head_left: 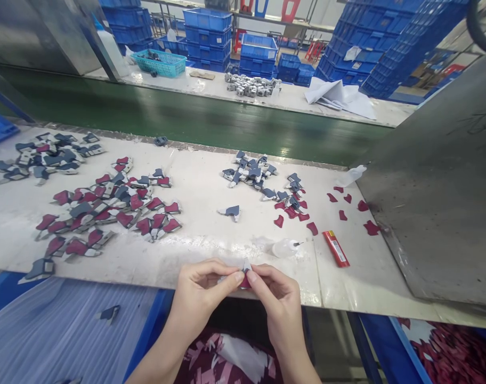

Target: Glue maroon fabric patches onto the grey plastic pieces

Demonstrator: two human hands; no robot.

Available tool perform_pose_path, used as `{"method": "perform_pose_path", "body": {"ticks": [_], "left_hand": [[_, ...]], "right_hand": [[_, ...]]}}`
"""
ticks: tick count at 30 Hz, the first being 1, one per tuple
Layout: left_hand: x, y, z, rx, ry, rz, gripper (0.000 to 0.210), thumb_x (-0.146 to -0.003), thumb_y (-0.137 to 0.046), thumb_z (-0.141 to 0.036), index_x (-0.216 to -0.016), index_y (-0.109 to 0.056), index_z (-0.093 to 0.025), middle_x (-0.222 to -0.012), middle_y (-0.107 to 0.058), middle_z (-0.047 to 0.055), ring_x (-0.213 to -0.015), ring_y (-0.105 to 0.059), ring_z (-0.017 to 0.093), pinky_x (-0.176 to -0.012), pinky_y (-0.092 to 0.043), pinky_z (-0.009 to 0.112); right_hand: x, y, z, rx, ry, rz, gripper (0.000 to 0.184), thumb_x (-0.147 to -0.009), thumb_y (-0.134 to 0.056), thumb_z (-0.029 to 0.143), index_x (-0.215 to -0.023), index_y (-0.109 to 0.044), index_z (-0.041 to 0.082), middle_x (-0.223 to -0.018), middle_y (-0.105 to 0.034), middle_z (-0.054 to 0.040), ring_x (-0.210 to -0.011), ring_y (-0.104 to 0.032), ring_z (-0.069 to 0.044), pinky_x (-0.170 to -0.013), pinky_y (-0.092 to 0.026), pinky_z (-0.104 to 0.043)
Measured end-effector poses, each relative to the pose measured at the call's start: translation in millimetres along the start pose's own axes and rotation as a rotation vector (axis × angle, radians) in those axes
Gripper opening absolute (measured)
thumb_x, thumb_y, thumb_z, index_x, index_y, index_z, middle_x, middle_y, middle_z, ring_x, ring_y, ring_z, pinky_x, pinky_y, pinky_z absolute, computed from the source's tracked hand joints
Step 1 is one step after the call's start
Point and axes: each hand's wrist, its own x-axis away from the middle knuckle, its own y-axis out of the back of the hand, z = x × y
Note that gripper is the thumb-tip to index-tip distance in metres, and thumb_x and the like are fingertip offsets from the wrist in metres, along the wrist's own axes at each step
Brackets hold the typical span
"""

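Observation:
My left hand (209, 285) and my right hand (275, 288) meet at the table's front edge, both closed on one small grey part with a dark red patch (246, 282). Both thumbs press on its face, and the fingers cover most of it. A clear squeeze bottle with a needle tip (285, 248) lies just beyond my right hand. Farther off, a single blue-grey part (231, 212) rests alone. Loose dark red pieces (291, 212) lie scattered beside a pile of blue-grey parts (251, 170).
Left on the white table (203, 240) are heaps of red-faced parts (107, 205) and blue-grey parts (51, 154). A red packet (336, 249) and another bottle (351, 175) lie right, near a metal panel (443, 186). Behind runs a green conveyor (179, 117). Blue bins (147, 325) stand below.

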Motion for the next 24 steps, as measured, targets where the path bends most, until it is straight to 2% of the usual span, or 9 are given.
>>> {"method": "perform_pose_path", "body": {"ticks": [9, 17, 24], "left_hand": [[3.6, 0.8, 3.2, -0.119, -0.118, 0.013, 0.002, -0.074, -0.078, -0.020, -0.075, -0.079, -0.018, -0.072, -0.071, 0.004, -0.069, -0.068, 0.017, -0.064, -0.056, 0.025], [2.2, 2.2, 3.3, -0.050, -0.057, -0.031, 0.005, -0.073, -0.079, -0.022, -0.071, -0.078, -0.017, -0.069, -0.072, 0.003, -0.066, -0.068, 0.016, -0.062, -0.056, 0.024], [2.9, 0.8, 3.0, -0.072, -0.090, -0.026, 0.003, -0.074, -0.078, -0.020, -0.073, -0.078, -0.018, -0.070, -0.071, 0.003, -0.067, -0.067, 0.016, -0.063, -0.055, 0.024]], "right_hand": [[-2.5, -4.0, -4.3, -0.032, 0.011, -0.069, 0.020, -0.075, -0.076, 0.036, -0.070, -0.069, 0.018, -0.065, -0.064, 0.0006, -0.063, -0.058, -0.013, -0.059, -0.050, -0.022], [-1.7, -6.3, -4.1, -0.034, -0.001, -0.022, 0.016, -0.078, -0.074, 0.035, -0.082, -0.076, 0.020, -0.080, -0.073, -0.0031, -0.076, -0.068, -0.018, -0.070, -0.057, -0.027], [-1.0, -6.4, -5.7, -0.040, 0.012, -0.059, 0.014, -0.077, -0.075, 0.034, -0.078, -0.075, 0.020, -0.075, -0.071, -0.0018, -0.072, -0.067, -0.017, -0.068, -0.056, -0.027]]}}
